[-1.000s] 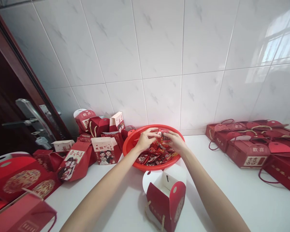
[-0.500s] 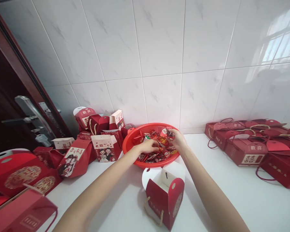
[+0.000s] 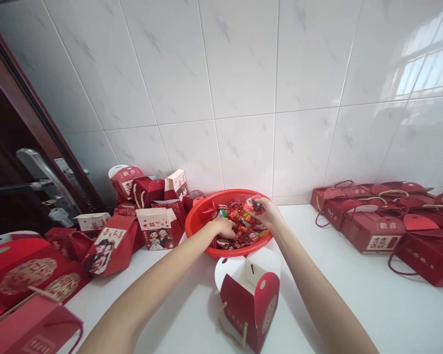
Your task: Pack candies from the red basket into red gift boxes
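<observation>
A red plastic basket (image 3: pixel 195 227) of wrapped candies (image 3: pixel 243 231) stands against the wall. My left hand (image 3: pixel 223 228) reaches into its left part, fingers curled down among the candies. Its fingertips are hidden, so what they grip cannot be seen. Over the basket's right side, my right hand (image 3: pixel 268 214) pinches a red wrapped candy (image 3: pixel 251 202) between thumb and fingers. Between my forearms, in front of the basket, an open red gift box (image 3: pixel 243 307) stands upright with its flaps raised and a cord handle hanging at its side. A small dark mark shows on its white inside.
Several red gift boxes (image 3: pixel 110 246) crowd the left side, some with flaps raised. More closed red boxes (image 3: pixel 376 231) with cord handles sit in rows at the right. Behind is a white tiled wall (image 3: pixel 243 152); a dark door with a metal handle (image 3: pixel 40 167) is at far left.
My left hand has moved slightly left and down into the candies. The right hand still holds the red candy, a little lower. The whole view has shifted slightly.
</observation>
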A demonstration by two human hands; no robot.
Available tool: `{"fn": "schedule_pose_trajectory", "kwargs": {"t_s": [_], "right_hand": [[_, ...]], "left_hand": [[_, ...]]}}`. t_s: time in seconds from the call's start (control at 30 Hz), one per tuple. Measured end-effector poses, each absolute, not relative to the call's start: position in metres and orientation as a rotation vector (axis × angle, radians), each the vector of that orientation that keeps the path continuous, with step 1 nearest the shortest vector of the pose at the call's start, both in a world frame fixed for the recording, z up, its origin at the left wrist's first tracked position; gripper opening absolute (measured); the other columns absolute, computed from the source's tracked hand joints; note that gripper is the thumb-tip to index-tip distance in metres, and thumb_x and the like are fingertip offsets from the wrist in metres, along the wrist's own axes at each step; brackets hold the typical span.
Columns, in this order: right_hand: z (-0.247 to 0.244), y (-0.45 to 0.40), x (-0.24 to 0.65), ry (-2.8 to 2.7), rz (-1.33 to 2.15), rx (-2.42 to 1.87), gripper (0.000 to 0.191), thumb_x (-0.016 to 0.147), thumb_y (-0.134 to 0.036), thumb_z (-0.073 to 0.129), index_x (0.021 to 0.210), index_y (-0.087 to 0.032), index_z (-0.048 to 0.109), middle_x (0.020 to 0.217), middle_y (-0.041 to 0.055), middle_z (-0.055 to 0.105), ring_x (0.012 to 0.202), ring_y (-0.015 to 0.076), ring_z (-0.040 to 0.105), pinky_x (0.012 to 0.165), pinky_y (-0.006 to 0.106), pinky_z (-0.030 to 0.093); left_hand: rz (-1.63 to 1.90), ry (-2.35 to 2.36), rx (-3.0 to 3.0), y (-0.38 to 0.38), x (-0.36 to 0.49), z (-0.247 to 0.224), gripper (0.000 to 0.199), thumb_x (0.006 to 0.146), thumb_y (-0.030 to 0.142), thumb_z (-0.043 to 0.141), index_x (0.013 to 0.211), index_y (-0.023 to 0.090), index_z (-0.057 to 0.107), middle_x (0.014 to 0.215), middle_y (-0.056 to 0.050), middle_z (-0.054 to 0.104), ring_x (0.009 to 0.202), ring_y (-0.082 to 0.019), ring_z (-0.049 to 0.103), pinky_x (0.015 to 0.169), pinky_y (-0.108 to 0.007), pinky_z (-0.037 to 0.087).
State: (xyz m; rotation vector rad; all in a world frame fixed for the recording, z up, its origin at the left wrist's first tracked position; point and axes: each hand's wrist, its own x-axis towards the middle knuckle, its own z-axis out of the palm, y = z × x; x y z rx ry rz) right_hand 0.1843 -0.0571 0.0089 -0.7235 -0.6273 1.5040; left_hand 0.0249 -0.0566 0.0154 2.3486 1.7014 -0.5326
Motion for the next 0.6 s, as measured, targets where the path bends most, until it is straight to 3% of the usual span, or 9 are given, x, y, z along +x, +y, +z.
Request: {"fn": "schedule_pose_trajectory", "kwargs": {"t_s": [0.17,0.27,0.47,0.6], "right_hand": [[0.006,-0.054,0.184,-0.644,1.479,-0.745,0.013,0.049,-0.016,0.073,0.058,-0.02,0.065,0.064,-0.0006,0.064,0.07,0.0165,0.057,0.062,0.031,0.056],[0.002,-0.051,0.184,-0.668,1.477,-0.742,0.014,0.049,-0.019,0.075,0.059,-0.019,0.065,0.064,-0.0009,0.065,0.068,0.0155,0.058,0.057,0.027,0.052],[-0.003,-0.047,0.183,-0.729,1.455,-0.74,0.013,0.052,-0.022,0.073,0.062,-0.02,0.065,0.065,-0.0007,0.066,0.064,0.0149,0.058,0.054,0.025,0.045],[-0.002,-0.048,0.183,-0.775,1.376,-0.767,0.012,0.054,-0.023,0.071,0.062,-0.021,0.062,0.061,-0.0012,0.063,0.062,0.0141,0.058,0.056,0.025,0.046]], "left_hand": [[-0.512,1.711,2.338,-0.054,0.02,0.014,0.057,0.072,0.051,0.065,0.123,0.026,0.066,0.13,-0.01,0.067,0.116,-0.032,0.063,0.091,-0.034,0.051],[-0.408,1.676,2.31,-0.05,0.017,0.009,0.063,0.065,0.045,0.071,0.124,0.027,0.065,0.132,-0.009,0.066,0.115,-0.031,0.064,0.089,-0.031,0.051],[-0.134,1.546,2.23,-0.042,0.008,-0.004,0.03,0.052,0.024,0.075,0.082,0.023,0.074,0.089,-0.006,0.077,0.084,-0.029,0.07,0.074,-0.031,0.051],[-0.018,1.452,2.22,-0.039,0.002,-0.005,0.034,0.053,0.022,0.075,0.087,0.023,0.075,0.081,-0.001,0.075,0.08,-0.026,0.068,0.068,-0.027,0.049]]}}
